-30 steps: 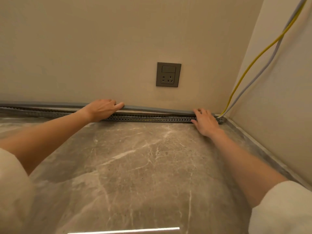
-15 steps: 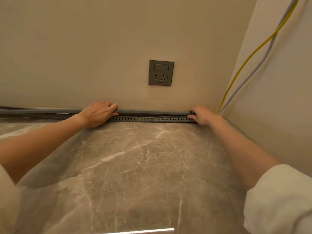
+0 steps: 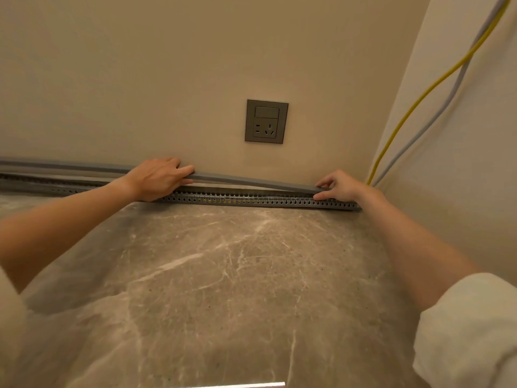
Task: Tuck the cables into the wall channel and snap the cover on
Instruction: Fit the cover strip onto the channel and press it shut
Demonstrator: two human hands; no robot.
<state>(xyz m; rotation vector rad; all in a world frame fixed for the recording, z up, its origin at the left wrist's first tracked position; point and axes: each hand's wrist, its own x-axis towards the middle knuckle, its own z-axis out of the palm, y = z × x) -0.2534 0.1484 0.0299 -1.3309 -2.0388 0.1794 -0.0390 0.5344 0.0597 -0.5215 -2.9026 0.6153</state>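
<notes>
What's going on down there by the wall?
A person is fitting a long grey cover onto a slotted cable channel along the foot of the wall. The right hand holds its end down near the corner; the left hand holds the middle, raised above the channel. It is not snapped on yet.

- An indoor room corner, most likely in a home or a fitted-out flat; plain cream-painted walls (image 3: pixel 140 65) meet at a right angle
- Polished grey-brown marble-look floor (image 3: pixel 223 275) with pale veins
- A grey wall socket with switch (image 3: pixel 266 121) set low in the wall
- A slotted grey cable channel (image 3: pixel 251 201) along the wall's foot; a yellow cable (image 3: pixel 414 105) and a grey cable (image 3: pixel 436 113) run down the side wall
</notes>
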